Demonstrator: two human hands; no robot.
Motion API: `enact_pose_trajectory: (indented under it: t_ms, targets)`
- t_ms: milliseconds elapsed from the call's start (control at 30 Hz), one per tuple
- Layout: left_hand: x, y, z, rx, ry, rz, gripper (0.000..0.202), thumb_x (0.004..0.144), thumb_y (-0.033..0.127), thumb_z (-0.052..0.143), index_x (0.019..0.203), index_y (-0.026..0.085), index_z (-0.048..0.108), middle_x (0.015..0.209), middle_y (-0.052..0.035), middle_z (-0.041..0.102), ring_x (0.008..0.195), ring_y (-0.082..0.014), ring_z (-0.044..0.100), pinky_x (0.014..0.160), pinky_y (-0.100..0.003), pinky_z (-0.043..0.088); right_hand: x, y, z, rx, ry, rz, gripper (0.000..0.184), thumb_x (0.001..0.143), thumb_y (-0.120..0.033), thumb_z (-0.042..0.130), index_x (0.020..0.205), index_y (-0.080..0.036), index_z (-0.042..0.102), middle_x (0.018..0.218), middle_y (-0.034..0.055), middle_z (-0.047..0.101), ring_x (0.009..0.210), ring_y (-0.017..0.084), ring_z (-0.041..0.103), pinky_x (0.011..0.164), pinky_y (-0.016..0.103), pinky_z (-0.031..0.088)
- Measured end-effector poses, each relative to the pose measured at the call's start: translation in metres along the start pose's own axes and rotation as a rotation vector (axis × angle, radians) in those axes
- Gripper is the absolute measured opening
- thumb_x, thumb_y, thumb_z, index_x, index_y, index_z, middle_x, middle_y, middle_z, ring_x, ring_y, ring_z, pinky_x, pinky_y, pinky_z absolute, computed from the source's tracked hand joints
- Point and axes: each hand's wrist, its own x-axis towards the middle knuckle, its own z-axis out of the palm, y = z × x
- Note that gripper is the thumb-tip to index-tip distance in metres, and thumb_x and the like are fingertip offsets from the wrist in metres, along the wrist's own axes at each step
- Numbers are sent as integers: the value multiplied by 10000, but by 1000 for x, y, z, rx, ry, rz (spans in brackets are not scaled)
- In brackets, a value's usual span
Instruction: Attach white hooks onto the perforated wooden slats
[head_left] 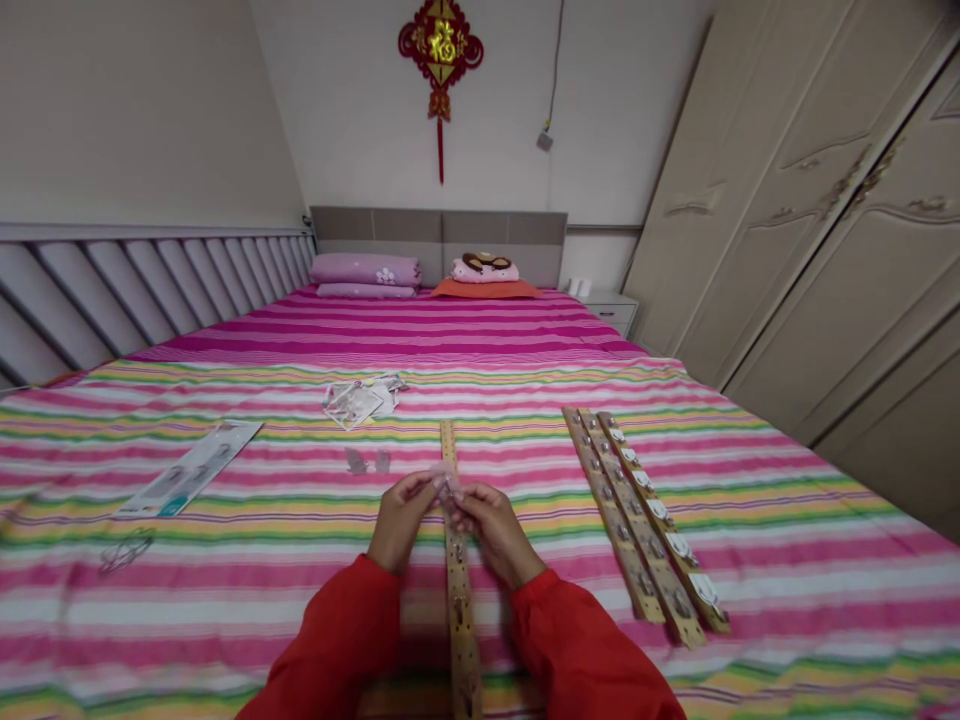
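Observation:
My left hand [401,518] and my right hand [495,528], both in red sleeves, meet over a long wooden strip [459,590] with hooks that lies lengthwise on the striped bedsheet [225,590]. Both hands have their fingers pinched together on a small pale pink item [445,486] between them; I cannot make out what it is. The strip passes under my hands and runs toward the far side of the bed.
Three more wooden strips with metal hooks [649,520] lie side by side to the right. Small plastic packets [360,400] lie farther up the bed, a long printed card [191,467] to the left, wire pieces [126,550] near it. Pillows [367,272] rest at the headboard. A wardrobe [825,220] stands at the right.

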Motion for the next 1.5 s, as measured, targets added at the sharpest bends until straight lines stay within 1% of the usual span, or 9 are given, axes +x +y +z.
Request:
enact_pose_trajectory:
  t_ms: [133,233,300,433,600,933,1167,1333,1500]
  targets:
    - [20,-2,1,-13,-5,-73,434,485,445,794,773,129,726,717,-36,703,668,-124,598,639,-231,481,17,-6,-5,-54,69,-90,283,596,-321,768,812,-146,716,559,-10,640,494,99,542,498,219,428]
    - [35,-8,4,9,-33,-103,411,476,442,792,734,128,730,645,-13,680,606,-102,571,603,-216,463,31,-9,-6,-97,86,-139,225,565,-292,773,711,-139,697,537,-7,644,476,104,548,479,223,429]
    - [43,-14,6,45,-36,-90,387,477,436,787,695,124,724,586,2,654,547,-86,535,546,-203,431,38,-8,-7,-125,107,-136,193,553,-280,767,646,-139,671,487,-14,624,433,99,528,456,224,422]
    - [55,-27,8,67,7,-51,329,463,402,781,611,127,679,482,33,582,455,-66,459,461,-196,358,48,1,-9,-149,167,-110,160,532,-253,744,594,-146,644,445,-20,598,407,98,512,429,220,407]
    - [66,-41,7,43,60,-63,323,434,370,782,604,143,627,489,35,587,463,-83,497,473,-207,383,59,10,-15,-179,211,-118,109,518,-213,712,563,-152,634,445,-30,582,406,93,489,390,201,340]
    - [79,-58,7,45,96,-105,370,396,370,794,612,143,596,481,42,574,455,-92,517,464,-210,383,69,19,-19,-218,240,-104,90,535,-212,682,576,-154,627,448,-37,570,406,95,474,385,203,311]
    - [81,-61,8,58,112,-108,291,449,332,746,608,152,581,476,46,572,438,-87,505,442,-201,363,73,23,-21,-240,244,-108,87,522,-218,672,558,-163,614,434,-39,559,395,96,457,391,210,313]
    - [83,-68,7,89,123,-85,239,497,303,713,640,150,598,503,34,582,450,-96,513,439,-207,365,75,29,-23,-250,247,-119,91,524,-223,664,565,-170,602,437,-43,548,404,97,452,398,212,324]
    - [85,-77,6,124,171,-19,261,509,284,717,711,150,619,541,41,577,490,-99,523,478,-217,401,76,33,-24,-258,241,-128,119,527,-250,658,588,-173,590,446,-51,532,402,95,441,399,214,330]
